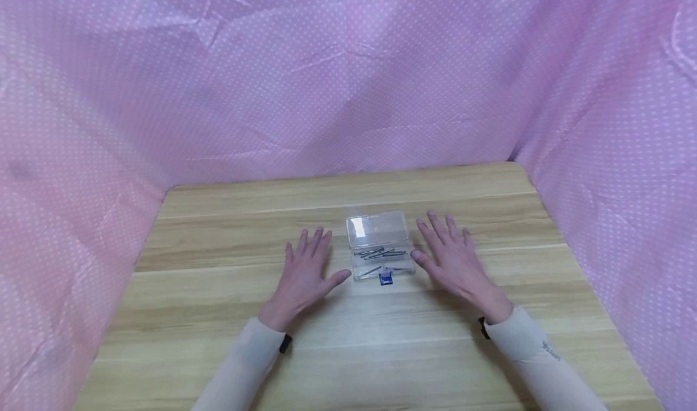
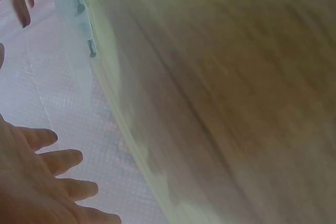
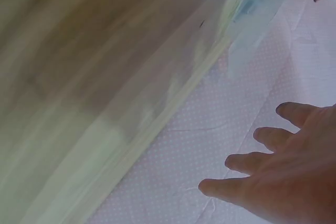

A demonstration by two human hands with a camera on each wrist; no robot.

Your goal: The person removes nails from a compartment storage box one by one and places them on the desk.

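A small clear plastic case (image 1: 376, 234) lies with its lid raised at the back of the wooden table's middle. Several thin metal bits (image 1: 378, 253) lie in its compartments, and a blue latch (image 1: 386, 277) shows at its front edge. To the left of the case is my left hand (image 1: 302, 276), fingers spread and thumb pointing toward it. My right hand (image 1: 452, 259) is spread on the other side, its thumb tip close to the case's right edge. Neither hand holds anything. In the left wrist view, the left hand's fingers (image 2: 63, 161) are straight and apart.
The wooden table (image 1: 218, 326) has light grain and a rounded far right corner. Pink dotted cloth (image 1: 327, 84) hangs behind it and along both sides. Dark bands (image 1: 285, 343) show at the cuffs of the pale sleeves (image 1: 239, 362).
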